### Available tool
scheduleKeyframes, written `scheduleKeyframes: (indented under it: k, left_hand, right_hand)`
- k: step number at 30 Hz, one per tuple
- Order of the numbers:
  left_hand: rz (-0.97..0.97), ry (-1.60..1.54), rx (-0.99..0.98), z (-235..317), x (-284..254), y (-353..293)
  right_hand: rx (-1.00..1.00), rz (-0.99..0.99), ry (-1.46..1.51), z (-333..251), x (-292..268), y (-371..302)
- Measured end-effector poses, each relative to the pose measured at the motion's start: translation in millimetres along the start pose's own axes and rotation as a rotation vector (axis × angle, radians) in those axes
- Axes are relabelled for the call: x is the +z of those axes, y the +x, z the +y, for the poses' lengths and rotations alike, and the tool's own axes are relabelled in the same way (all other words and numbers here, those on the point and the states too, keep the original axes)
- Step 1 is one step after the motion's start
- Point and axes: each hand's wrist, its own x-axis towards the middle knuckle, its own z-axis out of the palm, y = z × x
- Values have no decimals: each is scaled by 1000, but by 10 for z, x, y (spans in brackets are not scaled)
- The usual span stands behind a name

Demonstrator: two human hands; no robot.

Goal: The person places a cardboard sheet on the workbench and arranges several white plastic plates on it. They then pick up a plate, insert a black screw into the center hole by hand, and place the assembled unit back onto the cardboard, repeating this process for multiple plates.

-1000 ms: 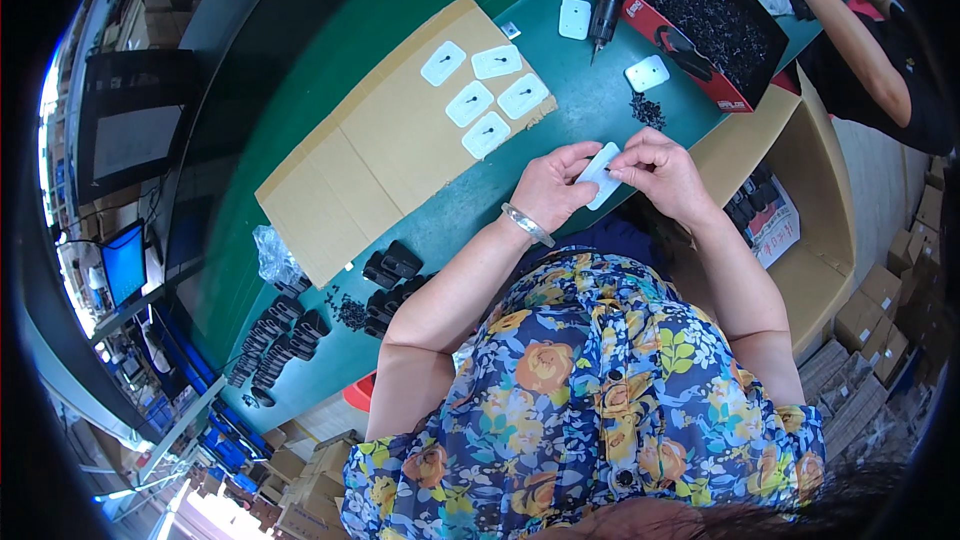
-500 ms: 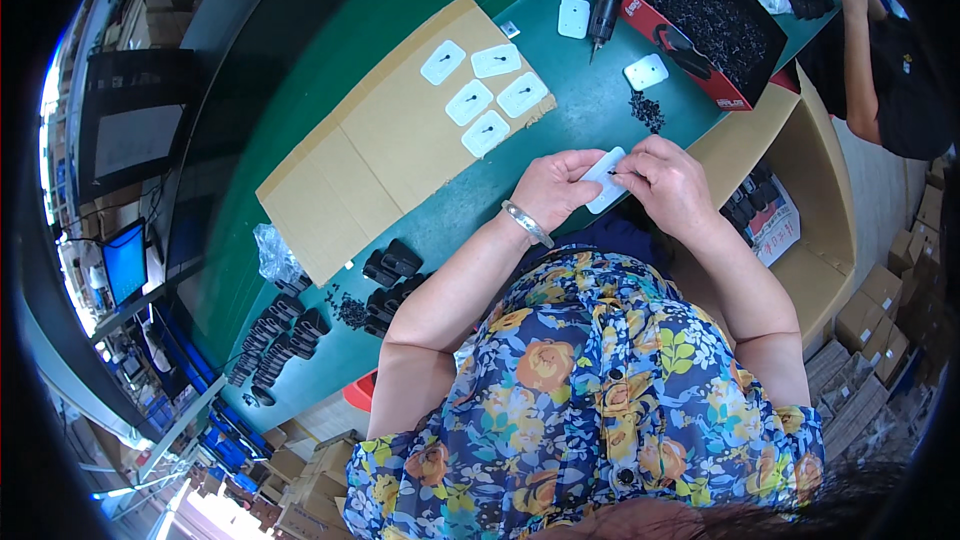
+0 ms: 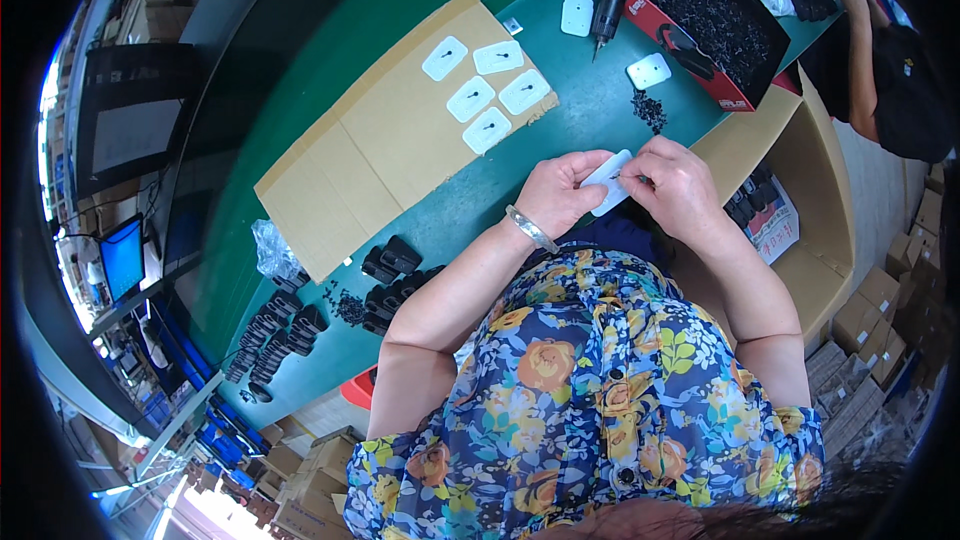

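My left hand [image 3: 562,192] is closed round the edge of a small white plate with rounded corners [image 3: 606,192], held tilted above the table's near edge. Thumb and fingers of my right hand [image 3: 672,183] pinch together at the plate's middle, on a tiny black part [image 3: 616,177] that they mostly hide. Just beyond my hands lies a little heap of small black parts [image 3: 648,112], and past it another white plate [image 3: 649,71]. Several similar white plates, each with a black piece at its centre, rest on a cardboard sheet [image 3: 370,155] to the left.
A red box [image 3: 735,103] full of small black parts stands at the far right, beside a black electric screwdriver [image 3: 612,0] and one more white plate [image 3: 576,15]. Black housings [image 3: 270,335] cluster at left. An open carton [image 3: 835,230] is at my right; a person [image 3: 885,90] stands beyond.
Both hands stay together at the white plate, with only a slight shift of the right fingers over its middle. The things on the table lie as before.
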Motion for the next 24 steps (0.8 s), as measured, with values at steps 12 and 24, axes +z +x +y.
scheduleKeyframes:
  k: [12,24]
  left_hand:
    - [187,223,192,-226,95,10]
    - [284,207,226,-255,57,20]
  right_hand:
    - [-156,42,-141,-3,74,10]
    - [211,63,250,-11,131,-6]
